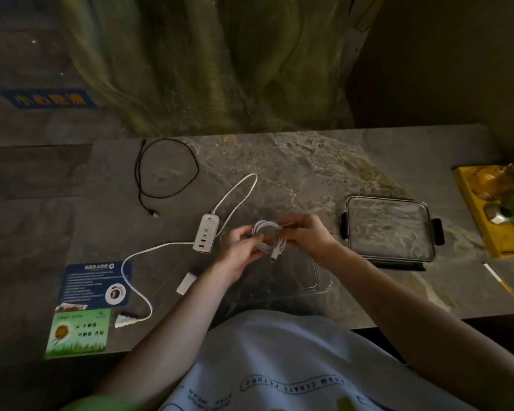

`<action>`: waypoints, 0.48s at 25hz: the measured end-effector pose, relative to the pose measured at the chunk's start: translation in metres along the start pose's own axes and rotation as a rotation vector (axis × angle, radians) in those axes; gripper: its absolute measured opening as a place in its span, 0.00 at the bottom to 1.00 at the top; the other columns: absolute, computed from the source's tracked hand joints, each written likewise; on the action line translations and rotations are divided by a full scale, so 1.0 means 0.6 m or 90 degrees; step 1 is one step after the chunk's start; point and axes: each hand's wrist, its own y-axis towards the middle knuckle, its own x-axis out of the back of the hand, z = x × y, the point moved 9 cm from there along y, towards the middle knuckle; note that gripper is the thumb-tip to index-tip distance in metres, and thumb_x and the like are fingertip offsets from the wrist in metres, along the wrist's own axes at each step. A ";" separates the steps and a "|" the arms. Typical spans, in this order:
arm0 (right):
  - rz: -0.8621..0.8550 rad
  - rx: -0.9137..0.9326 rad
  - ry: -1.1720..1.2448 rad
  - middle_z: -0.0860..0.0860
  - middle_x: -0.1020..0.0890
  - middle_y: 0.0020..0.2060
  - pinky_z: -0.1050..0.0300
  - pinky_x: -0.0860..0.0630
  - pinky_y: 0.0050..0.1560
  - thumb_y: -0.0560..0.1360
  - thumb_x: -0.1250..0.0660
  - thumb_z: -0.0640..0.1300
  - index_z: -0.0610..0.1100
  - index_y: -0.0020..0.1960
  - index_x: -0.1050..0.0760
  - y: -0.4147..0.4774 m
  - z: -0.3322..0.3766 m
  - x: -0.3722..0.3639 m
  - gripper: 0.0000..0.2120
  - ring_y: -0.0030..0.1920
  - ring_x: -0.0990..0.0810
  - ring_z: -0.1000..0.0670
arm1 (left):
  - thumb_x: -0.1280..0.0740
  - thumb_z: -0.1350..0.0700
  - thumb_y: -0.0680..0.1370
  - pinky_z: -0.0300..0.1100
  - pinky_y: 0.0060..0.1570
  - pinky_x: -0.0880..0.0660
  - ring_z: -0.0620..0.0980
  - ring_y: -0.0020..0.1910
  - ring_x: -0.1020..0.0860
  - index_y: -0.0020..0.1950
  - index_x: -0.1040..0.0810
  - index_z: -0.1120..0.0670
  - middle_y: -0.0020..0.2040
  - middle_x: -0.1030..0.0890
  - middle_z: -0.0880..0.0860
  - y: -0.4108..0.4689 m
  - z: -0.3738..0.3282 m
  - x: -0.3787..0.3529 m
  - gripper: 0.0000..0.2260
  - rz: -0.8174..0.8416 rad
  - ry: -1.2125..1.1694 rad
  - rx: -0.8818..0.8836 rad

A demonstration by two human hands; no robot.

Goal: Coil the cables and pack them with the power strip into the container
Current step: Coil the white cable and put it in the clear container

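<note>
A white cable (pixel 268 236) is wound into a small coil above the table, one plug end dangling below it. My left hand (pixel 241 247) grips the coil's left side and my right hand (pixel 304 234) pinches its right side. Directly under my hands lies a clear container (pixel 321 280). Its lid (pixel 390 228), clear with black clips, rests to the right. The white power strip (pixel 206 232) lies left of my hands, with its white cord (pixel 137 280) running to a plug (pixel 124 320) near the table's front edge. A black cable (pixel 163 170) lies in a loose loop at the back left.
A small white block (pixel 186 282) lies by my left forearm. Blue (pixel 92 281) and green (pixel 77 333) cards sit at the front left. A yellow tray (pixel 481 221) with items stands at the far right, a cigarette-like stick (pixel 496 277) in front of it. A rocky wall rises behind the table.
</note>
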 end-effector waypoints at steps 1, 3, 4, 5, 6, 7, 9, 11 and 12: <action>-0.007 0.000 -0.001 0.40 0.18 0.41 0.54 0.21 0.43 0.71 0.29 0.28 0.37 0.46 0.20 0.002 -0.009 -0.003 0.08 0.40 0.20 0.46 | 0.35 0.66 0.78 0.43 0.41 0.19 0.58 0.55 0.23 0.68 0.32 0.63 0.62 0.24 0.65 0.009 0.014 0.006 0.19 -0.020 0.000 0.016; -0.026 -0.005 -0.021 0.45 0.18 0.37 0.53 0.23 0.43 0.69 0.29 0.27 0.43 0.41 0.20 0.007 -0.027 -0.005 0.12 0.38 0.21 0.48 | 0.35 0.65 0.78 0.48 0.48 0.20 0.57 0.55 0.22 0.67 0.29 0.61 0.60 0.22 0.63 0.025 0.036 0.016 0.18 -0.056 0.017 0.036; -0.035 -0.014 -0.029 0.46 0.19 0.36 0.55 0.23 0.42 0.69 0.29 0.26 0.43 0.41 0.20 0.010 -0.040 -0.005 0.12 0.38 0.21 0.49 | 0.35 0.66 0.77 0.50 0.52 0.21 0.56 0.55 0.22 0.66 0.28 0.60 0.60 0.21 0.62 0.033 0.047 0.021 0.17 -0.073 0.027 0.045; -0.042 -0.022 -0.031 0.47 0.19 0.36 0.57 0.23 0.40 0.69 0.29 0.26 0.39 0.44 0.19 0.013 -0.053 -0.005 0.10 0.38 0.21 0.50 | 0.36 0.66 0.77 0.52 0.54 0.22 0.56 0.54 0.21 0.65 0.27 0.59 0.59 0.21 0.61 0.038 0.056 0.027 0.16 -0.092 0.042 0.056; -0.049 -0.033 -0.045 0.47 0.18 0.37 0.58 0.22 0.40 0.69 0.29 0.27 0.35 0.48 0.19 0.017 -0.066 -0.006 0.10 0.38 0.21 0.50 | 0.36 0.65 0.77 0.53 0.56 0.22 0.55 0.55 0.21 0.64 0.27 0.57 0.59 0.21 0.59 0.044 0.067 0.034 0.16 -0.115 0.052 0.069; -0.053 -0.039 -0.064 0.45 0.18 0.39 0.58 0.21 0.41 0.69 0.28 0.28 0.33 0.52 0.20 0.022 -0.078 -0.007 0.12 0.39 0.20 0.49 | 0.36 0.65 0.76 0.54 0.57 0.23 0.55 0.55 0.21 0.61 0.27 0.54 0.60 0.21 0.59 0.049 0.077 0.041 0.15 -0.139 0.068 0.080; -0.066 -0.049 -0.111 0.43 0.16 0.43 0.52 0.20 0.46 0.69 0.27 0.31 0.35 0.53 0.19 0.031 -0.099 -0.009 0.13 0.44 0.17 0.46 | 0.36 0.63 0.76 0.55 0.58 0.23 0.56 0.56 0.21 0.59 0.26 0.51 0.60 0.21 0.58 0.052 0.094 0.051 0.13 -0.174 0.101 0.096; -0.074 -0.066 -0.139 0.45 0.15 0.45 0.54 0.20 0.47 0.69 0.26 0.35 0.39 0.53 0.18 0.038 -0.117 -0.012 0.12 0.46 0.17 0.47 | 0.36 0.61 0.77 0.52 0.59 0.24 0.55 0.57 0.22 0.61 0.26 0.53 0.59 0.21 0.56 0.043 0.096 0.049 0.13 -0.188 0.126 0.105; -0.078 -0.086 -0.141 0.46 0.15 0.45 0.57 0.21 0.46 0.69 0.26 0.35 0.40 0.53 0.19 0.041 -0.125 -0.014 0.12 0.46 0.17 0.49 | 0.36 0.61 0.77 0.50 0.60 0.25 0.54 0.57 0.23 0.63 0.26 0.54 0.59 0.21 0.55 0.037 0.093 0.047 0.14 -0.194 0.133 0.104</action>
